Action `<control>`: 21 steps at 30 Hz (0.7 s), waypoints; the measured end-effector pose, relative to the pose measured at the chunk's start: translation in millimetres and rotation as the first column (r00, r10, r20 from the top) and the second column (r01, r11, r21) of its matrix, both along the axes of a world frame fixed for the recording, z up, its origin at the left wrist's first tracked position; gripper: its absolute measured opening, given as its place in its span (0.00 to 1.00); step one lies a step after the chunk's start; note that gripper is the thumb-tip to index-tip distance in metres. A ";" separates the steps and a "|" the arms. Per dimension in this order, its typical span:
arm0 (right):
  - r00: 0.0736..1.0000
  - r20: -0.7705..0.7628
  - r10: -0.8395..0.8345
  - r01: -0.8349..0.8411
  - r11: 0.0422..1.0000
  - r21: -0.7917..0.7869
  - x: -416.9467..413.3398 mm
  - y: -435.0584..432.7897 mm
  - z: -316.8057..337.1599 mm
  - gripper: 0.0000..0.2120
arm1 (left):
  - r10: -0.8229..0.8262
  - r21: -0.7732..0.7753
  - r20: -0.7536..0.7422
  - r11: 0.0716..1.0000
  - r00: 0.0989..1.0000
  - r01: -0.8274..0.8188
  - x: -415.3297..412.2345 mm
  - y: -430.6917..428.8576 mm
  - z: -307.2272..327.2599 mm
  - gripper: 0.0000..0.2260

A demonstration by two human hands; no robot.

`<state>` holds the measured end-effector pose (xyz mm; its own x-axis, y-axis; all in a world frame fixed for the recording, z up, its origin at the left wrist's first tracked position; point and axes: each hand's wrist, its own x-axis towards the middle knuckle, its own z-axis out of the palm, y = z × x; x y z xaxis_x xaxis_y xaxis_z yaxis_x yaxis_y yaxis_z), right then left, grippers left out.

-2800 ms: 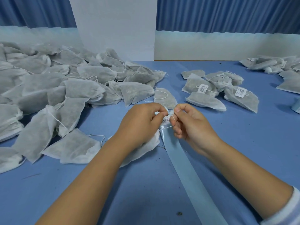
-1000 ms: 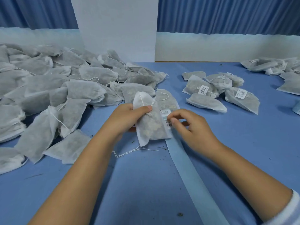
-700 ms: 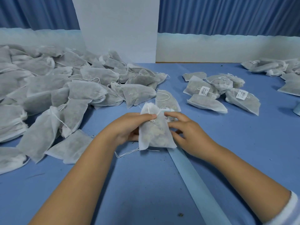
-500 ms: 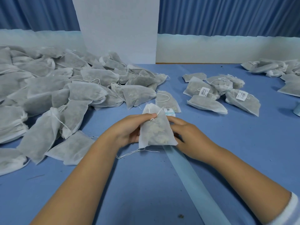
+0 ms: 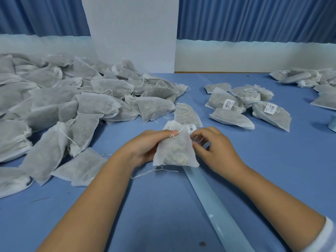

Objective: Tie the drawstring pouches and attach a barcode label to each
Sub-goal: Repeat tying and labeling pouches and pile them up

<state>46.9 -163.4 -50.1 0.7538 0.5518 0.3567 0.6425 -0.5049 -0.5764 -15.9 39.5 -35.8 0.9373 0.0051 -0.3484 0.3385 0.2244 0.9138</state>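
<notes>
Gripping the pouch (image 5: 175, 151), left fingers (image 5: 169, 132) clamp its top — right fingers (image 5: 200, 149) curl loosely alongside — pouch heap (image 5: 72, 106) crowds left.

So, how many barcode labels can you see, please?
4 barcode labels: one at the top of the held pouch, three on the pouches lying right of it. The far-right pile may hide more.

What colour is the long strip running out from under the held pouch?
The strip is pale blue; head view.
</notes>
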 end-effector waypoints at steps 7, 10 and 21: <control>0.982 -0.157 0.108 -0.097 0.993 0.073 -2.8 1.3 0.7 0.12 | -0.141 -0.038 0.025 0.989 0.990 0.141 -3.5 0.5 0.5 0.11; 0.979 -0.156 0.129 -0.115 0.988 0.099 -4.3 2.2 2.0 0.16 | -0.082 -0.159 0.013 0.984 0.997 0.083 -1.8 1.7 0.3 0.12; 0.989 0.089 0.117 -0.134 0.967 0.218 -4.6 0.8 3.0 0.13 | 0.032 -0.377 -0.105 0.924 0.994 -0.069 -5.5 4.8 7.3 0.12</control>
